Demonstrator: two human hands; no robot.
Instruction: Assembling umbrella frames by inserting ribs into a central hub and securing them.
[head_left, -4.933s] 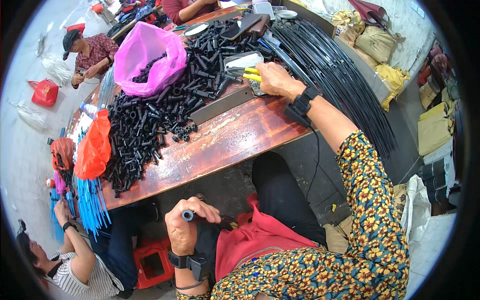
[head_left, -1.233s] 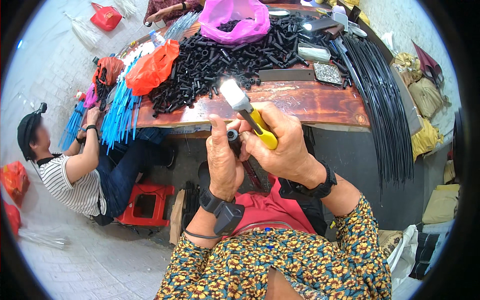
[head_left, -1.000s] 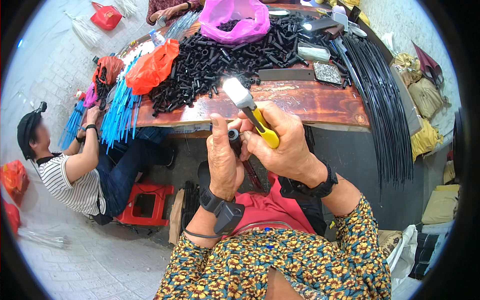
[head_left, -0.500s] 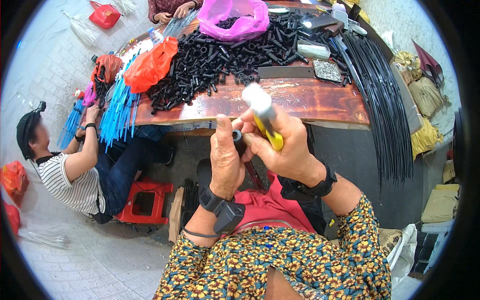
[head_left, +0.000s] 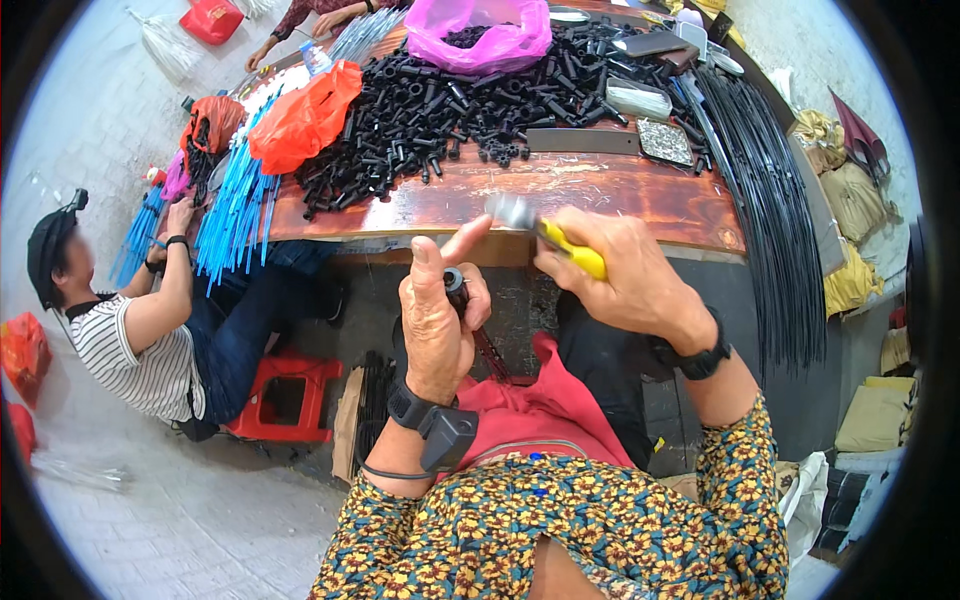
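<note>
My left hand (head_left: 432,335) is closed around a dark tube with a round open end (head_left: 457,288), held upright in front of my lap. A thin, dark reddish rod (head_left: 492,352) runs down from below that hand. My left thumb points up and the index finger stretches out toward the table. My right hand (head_left: 635,275), a short way to the right, is wrapped around a hammer (head_left: 578,252) with a yellow and black handle. Its silvery head is blurred and lies close to the left index fingertip, at the table's front edge. Whether they touch, I cannot tell.
A heap of black plastic tubes (head_left: 400,125) covers the wooden table (head_left: 640,205). Around it are a pink bag (head_left: 480,62), an orange bag (head_left: 305,120), blue rods (head_left: 235,215), and long black rods (head_left: 770,200). A co-worker (head_left: 140,330) sits at the left; another person's arms are at the far side.
My right hand has moved right, away from my left hand, and the hammer has tipped over toward the left. My left index finger has stretched out. The far person's hands have moved apart.
</note>
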